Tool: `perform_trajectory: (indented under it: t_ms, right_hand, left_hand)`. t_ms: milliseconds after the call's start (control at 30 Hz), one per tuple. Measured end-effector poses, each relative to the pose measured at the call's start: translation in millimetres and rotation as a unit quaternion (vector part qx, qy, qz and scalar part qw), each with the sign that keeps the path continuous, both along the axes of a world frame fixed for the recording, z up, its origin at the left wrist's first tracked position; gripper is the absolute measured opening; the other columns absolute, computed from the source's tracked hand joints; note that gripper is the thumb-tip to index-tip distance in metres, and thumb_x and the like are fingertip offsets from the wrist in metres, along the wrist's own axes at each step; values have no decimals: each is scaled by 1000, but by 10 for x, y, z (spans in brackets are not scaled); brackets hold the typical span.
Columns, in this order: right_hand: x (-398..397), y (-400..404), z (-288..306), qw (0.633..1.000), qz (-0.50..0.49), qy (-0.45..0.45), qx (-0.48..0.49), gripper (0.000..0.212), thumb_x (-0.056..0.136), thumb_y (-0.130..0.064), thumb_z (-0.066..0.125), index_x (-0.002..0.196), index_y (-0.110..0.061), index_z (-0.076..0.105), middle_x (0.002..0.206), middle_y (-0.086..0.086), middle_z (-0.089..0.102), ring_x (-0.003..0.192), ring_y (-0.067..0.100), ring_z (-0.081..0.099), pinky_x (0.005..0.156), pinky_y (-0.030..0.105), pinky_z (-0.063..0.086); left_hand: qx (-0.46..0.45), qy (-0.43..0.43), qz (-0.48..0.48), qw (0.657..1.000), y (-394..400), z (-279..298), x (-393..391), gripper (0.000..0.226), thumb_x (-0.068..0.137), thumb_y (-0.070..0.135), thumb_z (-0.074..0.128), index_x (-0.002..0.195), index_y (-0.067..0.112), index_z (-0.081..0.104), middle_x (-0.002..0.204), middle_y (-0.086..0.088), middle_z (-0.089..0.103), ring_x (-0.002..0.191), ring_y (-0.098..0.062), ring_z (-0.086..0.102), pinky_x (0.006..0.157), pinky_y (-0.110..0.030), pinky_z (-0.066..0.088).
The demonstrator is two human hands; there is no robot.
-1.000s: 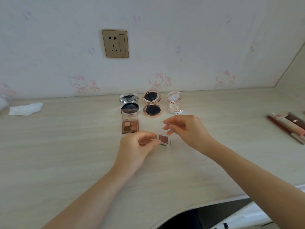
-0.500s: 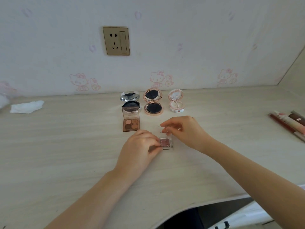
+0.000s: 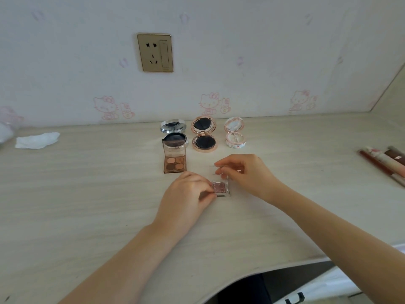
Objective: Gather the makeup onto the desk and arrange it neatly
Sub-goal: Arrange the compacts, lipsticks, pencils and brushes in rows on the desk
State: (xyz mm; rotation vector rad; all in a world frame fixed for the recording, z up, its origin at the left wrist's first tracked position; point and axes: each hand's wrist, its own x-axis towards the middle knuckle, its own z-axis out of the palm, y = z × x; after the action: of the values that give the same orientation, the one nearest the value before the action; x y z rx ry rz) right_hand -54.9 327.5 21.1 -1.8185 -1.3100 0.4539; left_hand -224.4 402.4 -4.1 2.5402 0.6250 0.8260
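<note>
A small clear eyeshadow case [image 3: 221, 188] with a pink-brown pan sits on the pale wooden desk [image 3: 87, 205], its transparent lid raised. My left hand [image 3: 188, 198] pinches the case's left side. My right hand [image 3: 243, 172] pinches the top edge of the clear lid. Behind them stand an open brown four-pan palette [image 3: 174, 160], a silver round compact [image 3: 173, 132], a rose-gold round compact [image 3: 203, 134] and a small pink-white compact [image 3: 235, 134], all open in a row near the wall.
Several lip pencils and tubes [image 3: 383, 163] lie at the desk's right edge. A crumpled white tissue [image 3: 37, 140] lies at the far left. A brass wall socket [image 3: 155, 52] is above the compacts. The desk's front edge curves inward near my body.
The small case has come down onto the desk and a little nearer to me. My right hand has lifted its clear lid more upright. The view shifted slightly.
</note>
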Motion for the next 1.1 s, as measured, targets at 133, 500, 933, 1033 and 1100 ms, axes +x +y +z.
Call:
perform_trajectory:
  t_ms: [133, 500, 933, 1033, 1100]
  right_hand:
    - [-15, -83, -14, 999, -37, -14, 17, 33, 89, -11, 61, 122, -20, 61, 104, -10, 69, 93, -2, 63, 82, 12, 49]
    - [-222, -471, -212, 979, -10, -205, -13, 38, 88, -26, 65, 125, -19, 59, 119, -7, 61, 112, 11, 52, 92, 11, 33]
    - [-93, -130, -232, 974, -19, -225, -19, 29, 88, -22, 64, 117, -16, 66, 111, 1, 65, 103, 24, 54, 90, 27, 40]
    - [-51, -11, -236, 975, -24, -219, -15, 28, 88, -20, 64, 115, -15, 66, 109, 3, 66, 101, 25, 54, 89, 28, 39]
    - [-26, 72, -242, 975, -30, -222, -12, 26, 87, -18, 63, 113, -14, 67, 108, 4, 66, 101, 26, 54, 90, 29, 39]
  left_hand:
    - [-3, 1, -2, 1000, -5, -13, -7, 8, 79, 22, 75, 85, 18, 78, 91, 11, 70, 93, -11, 58, 80, -30, 49]
    - [23, -11, 8, 1000, -25, -11, -16, 7, 77, 24, 77, 84, 20, 78, 89, 13, 73, 85, -15, 63, 71, -30, 51]
    - [158, 72, 30, 984, 83, 62, 70, 5, 78, 14, 72, 79, 15, 76, 80, 7, 73, 89, -21, 65, 77, -30, 53]
    - [170, 85, 46, 981, 187, 73, 132, 8, 81, 15, 68, 83, 15, 76, 84, 6, 73, 94, -21, 65, 82, -30, 50]
    - [159, 89, 56, 982, 272, 49, 182, 17, 90, 20, 58, 94, 16, 74, 96, 6, 73, 107, -18, 59, 91, -29, 44]
